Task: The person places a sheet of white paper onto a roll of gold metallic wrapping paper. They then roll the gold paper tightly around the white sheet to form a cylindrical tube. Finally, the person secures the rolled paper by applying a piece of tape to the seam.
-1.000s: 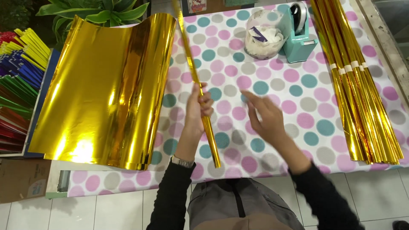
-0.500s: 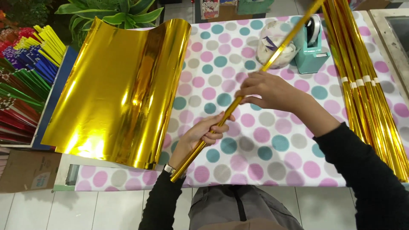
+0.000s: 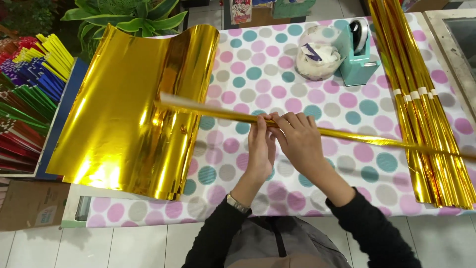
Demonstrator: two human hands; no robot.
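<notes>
A long thin gold foil rod (image 3: 357, 137) lies almost level across the polka-dot table (image 3: 248, 74), from the gold sheet on the left to the bundle on the right. My left hand (image 3: 261, 149) and my right hand (image 3: 297, 141) both grip it near its middle, fingers side by side on the rod. A watch sits on my left wrist. The rod's left end is pale and overlaps the curled gold foil sheet (image 3: 124, 114).
A bundle of finished gold rods (image 3: 426, 109), taped together, lies at the right. A teal tape dispenser (image 3: 359, 54) and a clear bowl of tape pieces (image 3: 317, 54) stand at the back. Coloured sticks (image 3: 25, 99) fill the left; a plant (image 3: 129, 15) behind.
The rod has swung from upright, through a diagonal, to nearly level across the table. My hands have come together at its middle.
</notes>
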